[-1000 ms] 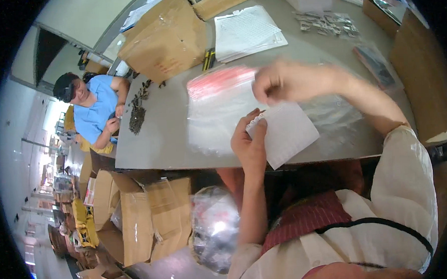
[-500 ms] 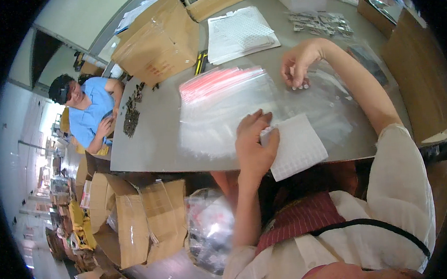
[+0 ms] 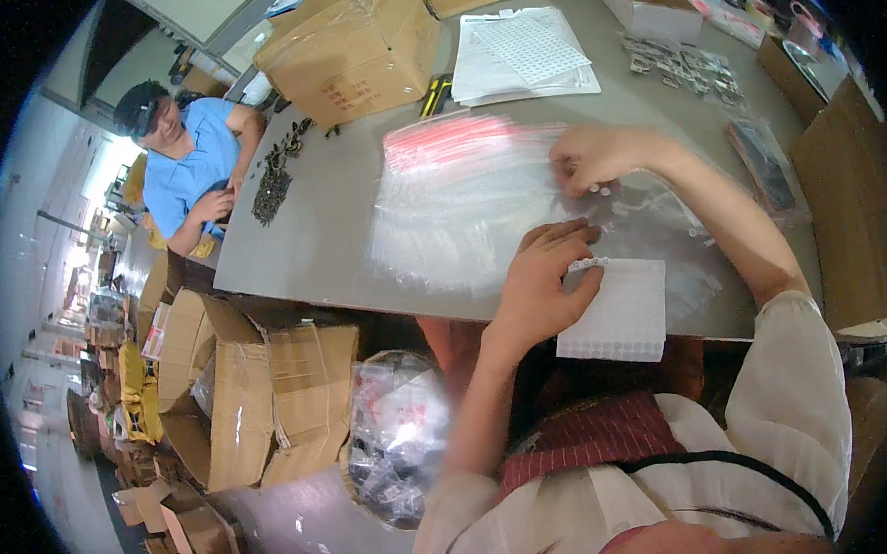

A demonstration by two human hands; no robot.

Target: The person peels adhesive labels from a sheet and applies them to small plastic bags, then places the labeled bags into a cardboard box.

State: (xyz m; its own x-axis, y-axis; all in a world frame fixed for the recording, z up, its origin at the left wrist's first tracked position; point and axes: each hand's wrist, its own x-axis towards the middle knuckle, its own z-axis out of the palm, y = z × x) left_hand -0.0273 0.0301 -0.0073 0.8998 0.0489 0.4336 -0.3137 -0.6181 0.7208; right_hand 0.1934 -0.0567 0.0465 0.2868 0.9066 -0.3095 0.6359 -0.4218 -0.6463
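Starting from the left, I see a co-worker in a blue shirt (image 3: pixel 195 139) beside the grey tabletop (image 3: pixel 314 253), near a heap of small dark parts (image 3: pixel 271 190). A taped cardboard box (image 3: pixel 370 67) stands behind. Next comes a spread of clear plastic bags (image 3: pixel 451 212) with pink-red strips along their far edge; they look thin, limp and slippery, so the strip end would probably be the surest place to pinch.

Just beside them, the person's left hand (image 3: pixel 548 284) grips a white sheet (image 3: pixel 618 314) by its upper left corner, between thumb and fingers. The sheet lies over the tabletop's near edge, its lower part jutting past, a row of round marks along the bottom. I'd judge it feather-light and flexible, easily creased, best held by a corner or margin.

Above it, the right hand (image 3: pixel 602 159) is curled over the bags' right side, small white dots (image 3: pixel 600 190) at its fingertips; I can't tell whether they're pinched or merely clinging. Farther right lies a clear packet with something dark inside (image 3: pixel 763 164).
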